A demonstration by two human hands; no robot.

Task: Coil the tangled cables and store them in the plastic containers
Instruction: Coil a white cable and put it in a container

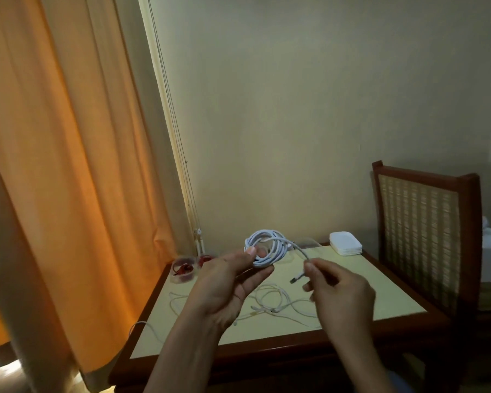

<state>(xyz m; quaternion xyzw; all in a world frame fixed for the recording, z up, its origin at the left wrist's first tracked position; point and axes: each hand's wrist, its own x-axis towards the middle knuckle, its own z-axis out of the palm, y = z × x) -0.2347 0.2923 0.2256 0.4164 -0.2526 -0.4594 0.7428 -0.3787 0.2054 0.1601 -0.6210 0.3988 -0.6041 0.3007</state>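
My left hand (227, 282) holds a white cable coil (270, 245) above the table, thumb and fingers pinching its lower edge. The coil's loose end runs right and down to my right hand (340, 290), which pinches it just above the plug (296, 278). Below my hands a tangle of thin white cables (275, 303) lies on the pale yellow table top (380, 290). A round clear container with a red cable inside (183, 270) stands at the table's far left corner, with a second red-filled container (204, 260) behind it. A clear container (308, 241) sits behind the coil.
A stack of white lids (345, 243) lies at the table's far right corner. A wooden chair with a woven back (420, 231) stands right of the table. Orange curtains (68, 165) hang at the left. One thin cable (142, 326) droops over the table's left edge.
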